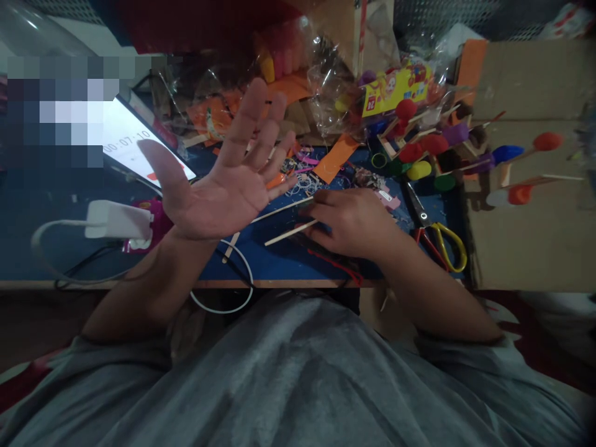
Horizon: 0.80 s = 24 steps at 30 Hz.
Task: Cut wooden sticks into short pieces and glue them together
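My left hand [218, 192] is raised above the table with the palm up and the fingers spread, holding nothing. Low over the blue tabletop, my right hand [356, 223] has its fingers curled round a thin wooden stick [288, 234], whose free end points left. Beyond it lies a second wooden stick [279, 210], partly hidden by both hands. A short wooden piece [230, 248] rests near my left wrist. Red string [342, 267] shows beneath my right hand, beside something dark that I cannot make out.
Scissors [423, 217] with red and yellow handles lie to the right, beside cardboard [531, 236] and several coloured lumps on sticks [435, 144]. Paper scraps [307, 180] and plastic wrappers cover the back. Left are a phone [139, 149] showing a timer, a white charger [118, 220] and its cable.
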### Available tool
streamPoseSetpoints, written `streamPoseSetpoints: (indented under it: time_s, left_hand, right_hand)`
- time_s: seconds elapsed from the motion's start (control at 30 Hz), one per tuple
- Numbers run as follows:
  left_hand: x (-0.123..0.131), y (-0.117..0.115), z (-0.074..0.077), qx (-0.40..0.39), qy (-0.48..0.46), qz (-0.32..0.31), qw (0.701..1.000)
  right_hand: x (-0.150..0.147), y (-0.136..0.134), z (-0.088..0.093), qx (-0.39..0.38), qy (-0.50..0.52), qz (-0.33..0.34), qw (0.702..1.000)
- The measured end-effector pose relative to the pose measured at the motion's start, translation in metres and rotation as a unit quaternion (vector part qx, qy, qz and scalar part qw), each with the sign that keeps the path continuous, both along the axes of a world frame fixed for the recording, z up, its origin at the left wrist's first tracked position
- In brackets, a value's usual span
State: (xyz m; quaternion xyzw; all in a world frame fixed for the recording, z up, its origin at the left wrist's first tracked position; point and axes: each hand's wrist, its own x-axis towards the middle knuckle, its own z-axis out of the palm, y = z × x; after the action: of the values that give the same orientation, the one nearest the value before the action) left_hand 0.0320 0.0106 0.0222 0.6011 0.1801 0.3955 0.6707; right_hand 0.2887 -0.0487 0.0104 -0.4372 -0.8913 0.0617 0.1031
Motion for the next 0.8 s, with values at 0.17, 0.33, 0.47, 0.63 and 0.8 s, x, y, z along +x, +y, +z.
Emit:
streamPoseSetpoints:
  time_s: [0.17, 0.33, 0.47, 0.63, 0.8]
  left_hand:
    - [0.006, 0.006, -0.023, 0.171, 0.083, 0.079, 0.979]
    - [0.010, 0.008, -0.030, 0.358, 0.227, 0.148, 0.894]
    - [0.010, 0.009, -0.028, 0.381, 0.294, 0.146, 0.864]
    - [0.009, 0.010, -0.034, 0.406, 0.336, 0.121, 0.841]
    - [0.007, 0.009, -0.035, 0.451, 0.401, 0.068, 0.794]
  right_hand:
    - [-0.003, -0.001, -0.004, 0.036, 0.026, -0.076, 0.996]
    - [-0.002, 0.003, -0.008, 0.050, 0.044, -0.081, 0.995]
    - [0.000, 0.004, -0.009, 0.066, 0.062, -0.075, 0.993]
    - [0.000, 0.003, -0.008, 0.056, 0.050, -0.084, 0.994]
    - [-0.003, 0.003, -0.007, 0.046, 0.008, -0.077, 0.996]
